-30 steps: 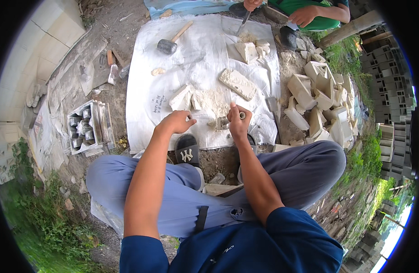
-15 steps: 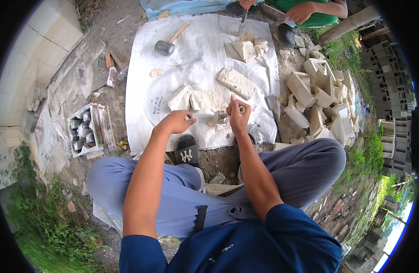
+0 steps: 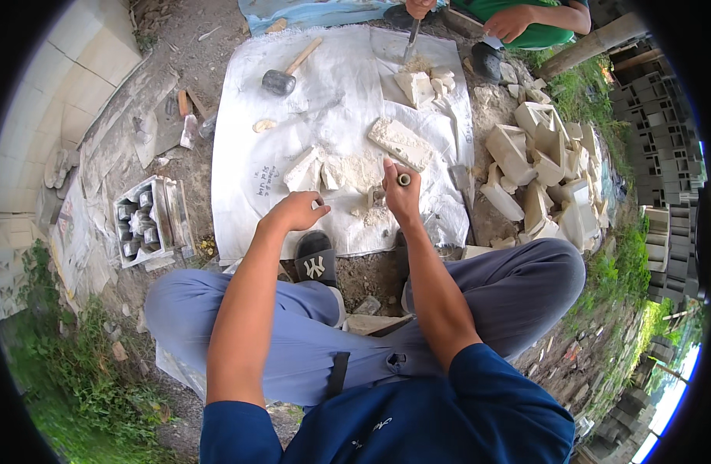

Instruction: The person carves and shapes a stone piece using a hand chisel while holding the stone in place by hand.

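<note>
My right hand (image 3: 403, 193) is closed round the round-ended handle of a short tool (image 3: 404, 179), whose grey metal part (image 3: 377, 198) shows beside the fingers. It is over crumbly white rubble on a white woven sheet (image 3: 247, 224). To its left, my left hand (image 3: 295, 211) is loosely curled, thumb apart from the fingers, with nothing visible in it. Just beyond that hand's fingers lies a broken, cream-white block chunk (image 3: 304, 170), with a smaller wedge (image 3: 329, 174) beside it. A flat, rough slab (image 3: 401, 142) lies beyond my right hand.
A mallet (image 3: 280, 81) lies on the sheet's far left. A co-worker's hand (image 3: 420, 8) grips a chisel-like tool above white pieces (image 3: 416, 87). Broken hollow blocks (image 3: 518, 155) are heaped at right. A metal mould box (image 3: 145, 220) stands at left.
My right hand has shifted slightly left and away from me with the tool. My left hand has barely moved; the chunks lie about where they were.
</note>
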`<move>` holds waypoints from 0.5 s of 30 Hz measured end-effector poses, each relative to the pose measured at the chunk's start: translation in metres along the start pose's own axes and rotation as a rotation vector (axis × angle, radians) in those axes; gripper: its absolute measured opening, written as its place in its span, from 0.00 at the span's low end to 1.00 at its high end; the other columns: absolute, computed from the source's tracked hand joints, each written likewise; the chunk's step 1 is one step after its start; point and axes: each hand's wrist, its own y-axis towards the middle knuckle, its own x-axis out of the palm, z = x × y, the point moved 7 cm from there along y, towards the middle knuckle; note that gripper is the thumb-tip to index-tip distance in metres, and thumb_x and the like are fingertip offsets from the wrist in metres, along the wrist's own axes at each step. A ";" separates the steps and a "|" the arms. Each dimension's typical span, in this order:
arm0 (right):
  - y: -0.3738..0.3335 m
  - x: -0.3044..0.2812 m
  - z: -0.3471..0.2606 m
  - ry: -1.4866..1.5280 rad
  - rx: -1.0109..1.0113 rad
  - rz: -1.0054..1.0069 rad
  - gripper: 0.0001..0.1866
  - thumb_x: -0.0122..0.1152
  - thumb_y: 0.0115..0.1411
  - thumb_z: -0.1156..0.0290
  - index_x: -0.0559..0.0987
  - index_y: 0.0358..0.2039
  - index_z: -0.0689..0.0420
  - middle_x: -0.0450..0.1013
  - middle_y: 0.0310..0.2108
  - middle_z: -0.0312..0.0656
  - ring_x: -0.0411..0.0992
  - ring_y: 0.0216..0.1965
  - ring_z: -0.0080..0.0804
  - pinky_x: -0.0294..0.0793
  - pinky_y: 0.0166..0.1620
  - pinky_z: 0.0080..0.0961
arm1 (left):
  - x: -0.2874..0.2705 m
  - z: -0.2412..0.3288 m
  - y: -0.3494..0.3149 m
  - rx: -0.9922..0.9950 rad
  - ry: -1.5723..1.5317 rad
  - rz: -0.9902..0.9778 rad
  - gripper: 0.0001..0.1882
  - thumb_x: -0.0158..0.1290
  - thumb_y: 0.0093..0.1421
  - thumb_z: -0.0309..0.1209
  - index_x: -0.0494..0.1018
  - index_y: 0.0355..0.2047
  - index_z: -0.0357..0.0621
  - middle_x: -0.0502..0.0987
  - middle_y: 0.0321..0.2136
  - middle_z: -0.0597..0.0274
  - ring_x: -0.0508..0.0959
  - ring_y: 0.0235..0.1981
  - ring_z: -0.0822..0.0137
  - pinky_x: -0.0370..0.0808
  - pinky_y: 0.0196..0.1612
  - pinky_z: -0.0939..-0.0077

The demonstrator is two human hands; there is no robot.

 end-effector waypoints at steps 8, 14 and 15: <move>-0.001 -0.007 -0.052 0.130 -0.069 0.027 0.28 0.56 0.71 0.63 0.64 0.13 0.58 0.57 0.13 0.27 0.53 0.17 0.14 0.49 0.20 0.24 | -0.012 0.004 -0.006 0.001 0.001 0.016 0.22 0.51 0.68 0.47 0.77 0.52 0.43 0.81 0.45 0.44 0.80 0.48 0.48 0.75 0.53 0.59; 0.005 -0.015 0.017 0.080 -0.075 0.082 0.28 0.54 0.72 0.66 0.64 0.12 0.58 0.58 0.11 0.30 0.52 0.15 0.17 0.49 0.20 0.25 | -0.006 0.004 0.001 0.042 -0.008 0.041 0.24 0.53 0.67 0.48 0.77 0.52 0.43 0.81 0.44 0.41 0.80 0.48 0.48 0.75 0.53 0.60; 0.005 -0.018 0.009 0.214 -0.050 0.127 0.28 0.54 0.72 0.67 0.64 0.12 0.57 0.58 0.11 0.31 0.52 0.14 0.18 0.48 0.20 0.24 | -0.006 0.000 -0.001 0.032 -0.010 0.039 0.24 0.53 0.67 0.48 0.77 0.52 0.43 0.81 0.44 0.41 0.80 0.48 0.48 0.75 0.53 0.60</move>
